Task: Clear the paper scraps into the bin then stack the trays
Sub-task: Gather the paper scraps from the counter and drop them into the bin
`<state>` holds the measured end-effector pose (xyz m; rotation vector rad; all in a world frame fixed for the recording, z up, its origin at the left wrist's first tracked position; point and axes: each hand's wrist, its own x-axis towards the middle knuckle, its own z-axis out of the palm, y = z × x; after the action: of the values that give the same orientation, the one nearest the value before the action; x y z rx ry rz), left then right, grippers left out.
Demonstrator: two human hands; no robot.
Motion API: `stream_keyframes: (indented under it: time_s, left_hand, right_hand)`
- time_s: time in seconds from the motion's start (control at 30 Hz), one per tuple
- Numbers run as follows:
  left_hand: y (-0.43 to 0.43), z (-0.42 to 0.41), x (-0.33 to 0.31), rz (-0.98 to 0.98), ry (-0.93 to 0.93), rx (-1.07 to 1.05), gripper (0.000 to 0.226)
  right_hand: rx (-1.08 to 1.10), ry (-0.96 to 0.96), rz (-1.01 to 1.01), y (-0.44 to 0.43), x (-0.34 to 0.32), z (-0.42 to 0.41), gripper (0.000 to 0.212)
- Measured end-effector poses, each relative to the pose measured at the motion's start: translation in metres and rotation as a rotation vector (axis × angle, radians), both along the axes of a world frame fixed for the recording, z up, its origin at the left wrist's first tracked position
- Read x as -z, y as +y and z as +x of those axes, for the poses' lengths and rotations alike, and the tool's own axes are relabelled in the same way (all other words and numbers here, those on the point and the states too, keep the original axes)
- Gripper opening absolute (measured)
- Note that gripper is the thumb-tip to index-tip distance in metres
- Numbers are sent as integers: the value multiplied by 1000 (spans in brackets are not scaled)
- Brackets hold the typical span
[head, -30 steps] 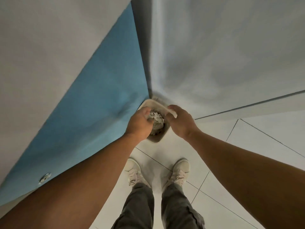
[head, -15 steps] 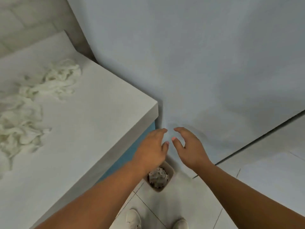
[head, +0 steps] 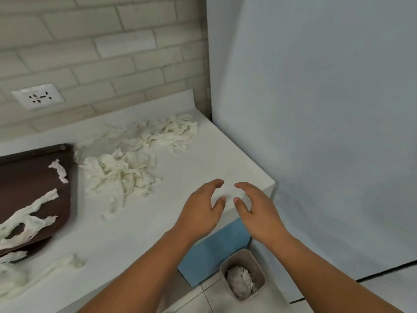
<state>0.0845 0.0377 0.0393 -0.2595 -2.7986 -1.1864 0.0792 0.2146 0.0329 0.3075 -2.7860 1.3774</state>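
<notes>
I am holding both hands over the front right corner of the counter [head: 203, 159]. My left hand [head: 200, 213] and right hand [head: 257, 213] are facing each other with fingers loosely curved and apart, gripping nothing.

What I am worrying about is the carry. The scraps look like thin, light strips, so a loose handful is likely to shed pieces over the counter's edge and onto the floor beside the bin [head: 255, 263]. The bin's mouth looks small and it is already holding a wad of paper [head: 240, 281], so an overfull grab may spill past the rim. Sweeping sideways could also push strips under the lip of the brown tray [head: 27, 190], and any strips left on it would get trapped when I am stacking. I am seeing only this one tray.

The nearest heap of scraps [head: 121, 175] is lying mid-counter, to the left of my left hand and farther back, well apart from it. A second heap [head: 171, 132] is sitting toward the back right corner, beyond both hands. More strips [head: 29, 218] are lying on the tray at the counter's left edge, and a few loose ones [head: 33, 274] are lying along the front edge at the left. The bin is standing on the floor below the front right corner, under my right forearm.
</notes>
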Motion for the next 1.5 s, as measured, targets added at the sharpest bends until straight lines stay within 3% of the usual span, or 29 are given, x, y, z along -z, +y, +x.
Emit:
stream_keyframes:
  time_s: [0.2, 0.37, 0.57, 0.8, 0.87, 1.0, 1.1, 1.27, 1.4, 1.5]
  left_hand:
    - [-99, -1, 5, -99, -5, -113, 43]
    - [-195, -6, 18, -216, -17, -328, 40]
    - [-270, -11, 53, -287, -164, -428, 58]
    - [-296, -21, 74, -378, -79, -291, 17]
    - [-303, -23, 64, -315, -95, -299, 17]
    - [-321, -24, 21, 95, 18, -433, 8]
    - [-339, -32, -8, 299, 66, -513, 9]
    - [-367, -46, -40, 369, 86, -499, 19]
    - [-380, -54, -49, 446, 33, -446, 11]
    - [-381, -57, -52, 608, -35, -395, 16]
  right_hand:
    - [-134, -7, 35, -94, 5, -20, 36]
    - [-230, -30, 53, -177, 13, -39, 35]
    - [-271, 5, 80, -251, 32, -62, 35]
    - [-142, 191, 230, -294, 44, -78, 30]
    - [-107, 192, 255, -300, 45, -82, 30]
    - [-106, 188, 286, -314, 42, -94, 33]
    - [-116, 155, 336, -326, 41, -105, 36]
    - [-98, 86, 432, -336, 46, -115, 42]
    - [-79, 84, 450, -339, 50, -124, 31]
    - [-62, 113, 362, -341, 51, -130, 22]
